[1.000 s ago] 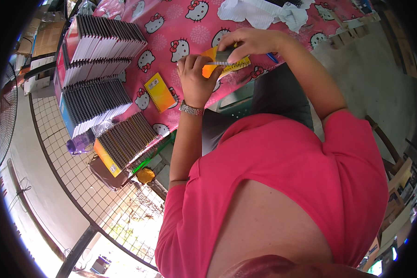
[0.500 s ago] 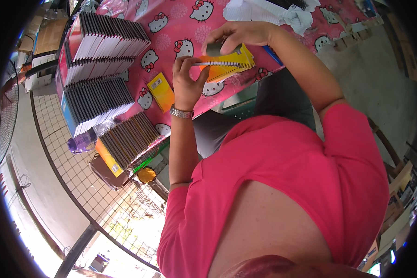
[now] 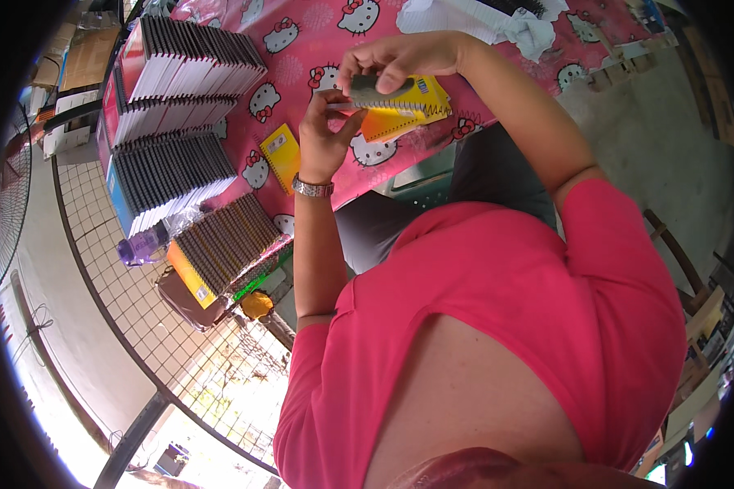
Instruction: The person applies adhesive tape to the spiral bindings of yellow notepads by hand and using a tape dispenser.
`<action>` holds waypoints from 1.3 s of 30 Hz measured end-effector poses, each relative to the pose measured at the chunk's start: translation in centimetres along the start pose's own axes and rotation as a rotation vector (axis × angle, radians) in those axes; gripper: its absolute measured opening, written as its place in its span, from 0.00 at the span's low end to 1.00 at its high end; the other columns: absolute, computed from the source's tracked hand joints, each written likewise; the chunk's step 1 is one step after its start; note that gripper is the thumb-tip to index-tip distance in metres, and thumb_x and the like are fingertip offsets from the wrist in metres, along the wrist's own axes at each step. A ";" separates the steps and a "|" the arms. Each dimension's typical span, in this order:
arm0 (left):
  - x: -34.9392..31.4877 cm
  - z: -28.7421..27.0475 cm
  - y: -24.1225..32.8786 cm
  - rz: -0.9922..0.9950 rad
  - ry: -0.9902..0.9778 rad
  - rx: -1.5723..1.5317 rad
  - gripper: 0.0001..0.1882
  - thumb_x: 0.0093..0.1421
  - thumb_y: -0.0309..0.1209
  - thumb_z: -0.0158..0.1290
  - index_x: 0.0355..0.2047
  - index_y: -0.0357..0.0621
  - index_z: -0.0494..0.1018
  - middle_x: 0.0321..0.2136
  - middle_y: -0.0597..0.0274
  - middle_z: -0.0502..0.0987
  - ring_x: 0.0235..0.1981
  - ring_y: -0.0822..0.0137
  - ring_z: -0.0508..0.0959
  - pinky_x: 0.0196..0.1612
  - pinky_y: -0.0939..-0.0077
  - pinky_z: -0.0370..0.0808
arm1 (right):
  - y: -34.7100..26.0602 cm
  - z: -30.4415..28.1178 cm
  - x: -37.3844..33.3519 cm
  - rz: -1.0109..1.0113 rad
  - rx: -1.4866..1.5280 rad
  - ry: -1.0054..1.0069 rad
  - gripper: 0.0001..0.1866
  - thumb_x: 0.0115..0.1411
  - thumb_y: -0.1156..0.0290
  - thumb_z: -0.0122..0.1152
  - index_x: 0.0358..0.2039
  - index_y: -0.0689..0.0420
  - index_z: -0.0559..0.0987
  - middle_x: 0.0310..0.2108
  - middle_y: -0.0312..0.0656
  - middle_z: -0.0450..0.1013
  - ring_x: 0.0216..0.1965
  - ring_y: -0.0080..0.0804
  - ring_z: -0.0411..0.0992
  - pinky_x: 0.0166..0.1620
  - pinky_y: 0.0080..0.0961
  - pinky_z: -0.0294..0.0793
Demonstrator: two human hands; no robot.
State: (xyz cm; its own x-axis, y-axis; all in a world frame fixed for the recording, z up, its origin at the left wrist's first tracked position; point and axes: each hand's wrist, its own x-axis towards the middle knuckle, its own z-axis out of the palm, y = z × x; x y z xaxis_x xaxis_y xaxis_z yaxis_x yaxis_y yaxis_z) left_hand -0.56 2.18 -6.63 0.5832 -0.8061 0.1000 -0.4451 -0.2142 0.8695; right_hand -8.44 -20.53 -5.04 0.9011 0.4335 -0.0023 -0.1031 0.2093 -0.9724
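Note:
My left hand (image 3: 324,137), with a metal watch at the wrist, pinches the left end of a small yellow-orange spiral notebook (image 3: 388,125) between thumb and fingers. The wire coil runs along the notebook, and its loose end sticks out to the right. From above, my right hand (image 3: 404,59) grips a dark grey-green block (image 3: 369,88), its thumb on the near side. The block lies against or just over the coil; I cannot tell whether they touch. More yellow notebook covers show beneath. Another yellow spiral notebook (image 3: 281,156) lies flat left of my left hand.
Tall rows of black-coiled notebooks (image 3: 175,171) line the table's left side, with a yellow-covered row (image 3: 228,248) nearest me. A purple bottle (image 3: 144,247) stands beside them. White paper sheets (image 3: 448,20) lie at the back of the pink patterned tablecloth (image 3: 289,77).
My right hand has moved slightly left and down with the block, bringing it closer to the coil and my left fingers. My left hand has shifted a little left, still holding the notebook.

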 end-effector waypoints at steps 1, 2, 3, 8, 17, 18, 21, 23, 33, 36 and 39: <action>-0.1 0.1 -0.5 -0.005 0.008 -0.117 0.18 0.53 0.21 0.63 0.41 0.37 0.69 0.36 0.59 0.75 0.35 0.71 0.79 0.37 0.79 0.76 | 0.2 -0.2 0.1 0.041 -0.071 0.047 0.32 0.47 0.55 0.67 0.51 0.57 0.72 0.44 0.38 0.71 0.47 0.25 0.67 0.51 0.23 0.66; -0.3 0.0 -1.1 -0.008 0.022 -0.233 0.18 0.54 0.19 0.62 0.42 0.38 0.68 0.35 0.60 0.75 0.35 0.72 0.79 0.38 0.79 0.76 | 0.2 -0.4 0.4 0.080 -0.147 0.089 0.31 0.47 0.55 0.66 0.50 0.57 0.73 0.43 0.37 0.71 0.45 0.24 0.68 0.50 0.22 0.66; -0.4 0.0 -1.6 -0.010 0.035 -0.348 0.18 0.54 0.17 0.61 0.43 0.38 0.67 0.35 0.62 0.75 0.36 0.73 0.78 0.40 0.80 0.75 | 0.2 -0.5 0.6 0.119 -0.223 0.132 0.30 0.48 0.54 0.65 0.49 0.57 0.73 0.41 0.36 0.71 0.43 0.24 0.68 0.49 0.21 0.66; -0.5 0.1 -2.6 -0.050 0.035 -0.423 0.18 0.54 0.16 0.61 0.42 0.40 0.66 0.38 0.63 0.72 0.36 0.74 0.77 0.39 0.81 0.75 | 0.5 -0.2 1.2 0.318 -0.384 0.121 0.26 0.53 0.52 0.60 0.45 0.59 0.76 0.37 0.36 0.73 0.41 0.24 0.71 0.47 0.19 0.67; -0.3 0.3 -2.9 -0.002 0.062 -0.508 0.23 0.54 0.14 0.60 0.46 0.41 0.62 0.39 0.61 0.71 0.39 0.71 0.76 0.41 0.78 0.76 | 0.6 -0.6 2.1 0.166 -0.157 0.086 0.22 0.52 0.54 0.63 0.40 0.58 0.78 0.33 0.35 0.73 0.40 0.24 0.70 0.43 0.22 0.67; -0.4 0.4 -3.0 0.000 0.069 -0.528 0.23 0.54 0.14 0.60 0.46 0.41 0.62 0.39 0.61 0.71 0.39 0.71 0.76 0.41 0.78 0.76 | 0.6 -0.6 2.3 0.165 -0.106 0.035 0.22 0.52 0.53 0.63 0.40 0.57 0.79 0.32 0.35 0.72 0.39 0.24 0.70 0.42 0.22 0.67; -0.6 0.4 -3.0 0.014 0.077 -0.548 0.23 0.54 0.13 0.59 0.45 0.41 0.62 0.40 0.61 0.71 0.41 0.71 0.76 0.42 0.78 0.76 | 0.9 -1.5 3.1 0.210 -0.641 0.210 0.23 0.52 0.52 0.65 0.40 0.57 0.79 0.37 0.39 0.73 0.41 0.31 0.72 0.44 0.27 0.70; -0.6 0.3 -3.3 0.021 0.085 -0.521 0.19 0.55 0.14 0.58 0.44 0.40 0.64 0.38 0.61 0.72 0.39 0.71 0.77 0.41 0.78 0.77 | 2.6 -2.9 2.7 0.117 -1.013 0.470 0.24 0.52 0.52 0.67 0.42 0.58 0.79 0.42 0.42 0.73 0.44 0.37 0.73 0.47 0.30 0.71; -2.4 1.5 -2.3 -0.074 0.235 -0.383 0.09 0.61 0.22 0.57 0.36 0.37 0.66 0.27 0.63 0.75 0.26 0.73 0.80 0.27 0.79 0.81 | 8.2 2.6 -11.5 0.183 -1.134 1.093 0.19 0.60 0.65 0.58 0.51 0.56 0.75 0.43 0.51 0.74 0.46 0.51 0.72 0.49 0.42 0.71; -2.3 1.7 -2.1 -0.010 0.242 -0.177 0.13 0.61 0.27 0.59 0.36 0.37 0.65 0.25 0.59 0.75 0.25 0.68 0.82 0.24 0.79 0.79 | 9.3 5.9 -13.1 0.073 -1.774 1.053 0.23 0.59 0.65 0.59 0.55 0.57 0.72 0.43 0.50 0.72 0.46 0.49 0.70 0.47 0.43 0.70; -2.2 1.5 -2.3 -0.124 0.169 -0.021 0.15 0.61 0.31 0.59 0.38 0.36 0.64 0.26 0.56 0.76 0.25 0.65 0.83 0.23 0.78 0.78 | 10.2 6.2 -13.2 0.199 -1.408 1.139 0.26 0.59 0.66 0.60 0.58 0.57 0.69 0.47 0.48 0.70 0.48 0.49 0.68 0.51 0.41 0.68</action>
State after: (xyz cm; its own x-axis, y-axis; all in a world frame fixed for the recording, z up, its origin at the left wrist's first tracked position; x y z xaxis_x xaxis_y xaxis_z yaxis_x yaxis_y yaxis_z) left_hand -1.83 3.64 -9.61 0.7390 -0.6701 0.0698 -0.3497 -0.2929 0.8899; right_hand -23.96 -18.71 -13.46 0.7986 -0.5118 0.3167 -0.3843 -0.8386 -0.3861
